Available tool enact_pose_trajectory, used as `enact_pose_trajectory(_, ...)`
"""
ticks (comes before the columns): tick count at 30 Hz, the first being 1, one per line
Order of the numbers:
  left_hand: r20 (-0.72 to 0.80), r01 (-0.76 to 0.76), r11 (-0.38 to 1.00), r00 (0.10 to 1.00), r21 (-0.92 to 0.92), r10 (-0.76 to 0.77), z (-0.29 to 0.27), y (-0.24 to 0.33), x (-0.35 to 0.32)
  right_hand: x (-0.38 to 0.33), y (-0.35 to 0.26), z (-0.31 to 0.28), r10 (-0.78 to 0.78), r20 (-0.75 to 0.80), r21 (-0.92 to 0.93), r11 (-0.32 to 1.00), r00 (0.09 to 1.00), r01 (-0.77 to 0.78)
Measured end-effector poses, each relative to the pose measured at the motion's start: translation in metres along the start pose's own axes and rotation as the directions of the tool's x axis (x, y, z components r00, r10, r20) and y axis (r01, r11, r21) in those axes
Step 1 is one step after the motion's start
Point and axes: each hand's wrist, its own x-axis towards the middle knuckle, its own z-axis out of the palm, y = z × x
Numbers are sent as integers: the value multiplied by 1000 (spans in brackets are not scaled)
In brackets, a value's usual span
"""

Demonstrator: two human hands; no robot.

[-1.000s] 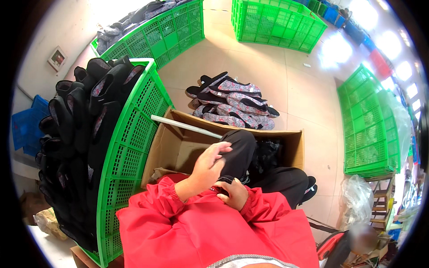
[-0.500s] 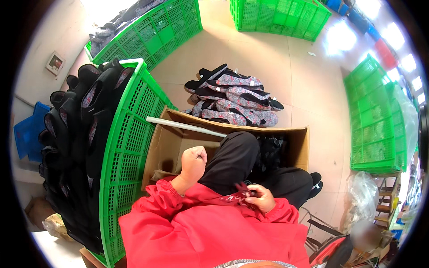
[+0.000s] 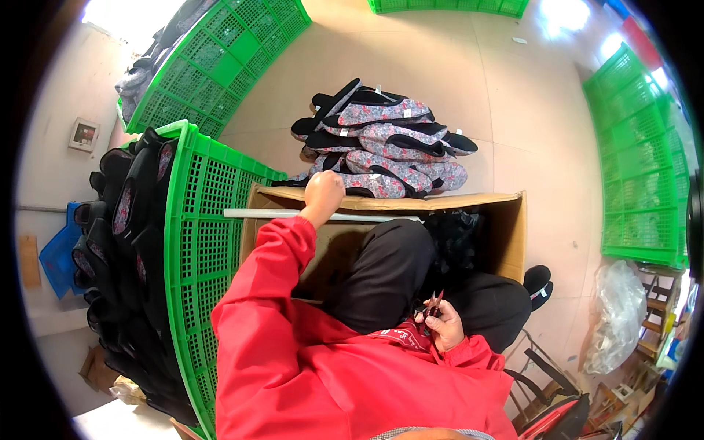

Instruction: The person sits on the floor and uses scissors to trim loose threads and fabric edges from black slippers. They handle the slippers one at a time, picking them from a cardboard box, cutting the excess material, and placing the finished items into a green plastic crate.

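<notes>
Head view. Left hand (image 3: 325,195) fingers curled, at the near edge of the floral shoes (image 3: 385,141), heaped just beyond it; whether it grips one, cannot tell. Right hand (image 3: 447,328) closed around dark snips (image 3: 435,301), points up. Cardboard box (image 3: 515,238) below and right of left hand, white tube (image 3: 257,213) across it. Left of both hands, green crate (image 3: 192,246) heaped with black shoes (image 3: 134,253). Progress, by judgement: floral heap remains, white tags showing; which shoes are finished, unclear.
</notes>
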Motion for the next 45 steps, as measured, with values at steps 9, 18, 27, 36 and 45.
enact_pose_trajectory(9, 331, -69, 997, 942, 32, 54, 116, -17, 49, 13, -1, 1, 9, -66, -53, 998, 998, -12)
enact_pose_trajectory(18, 379, 422, -315, 75, -850, -922, 128, 36, 64, 14, -1, 4, -9, -98, -64, 998, 995, 2)
enact_pose_trajectory(27, 248, 178, -174, 739, -969, -627, -29, 64, 34, 6, 2, 3, -133, -5, 80, 988, 991, 133)
enact_pose_trajectory(36, -66, -190, 892, 982, -409, 179, -174, 133, -135, -5, -4, 21, -216, -111, -37, 976, 970, 213)
enact_pose_trajectory(45, 166, -515, 841, 826, -163, 538, -193, 169, -261, -18, 27, 45, -225, -99, -89, 972, 969, 217)
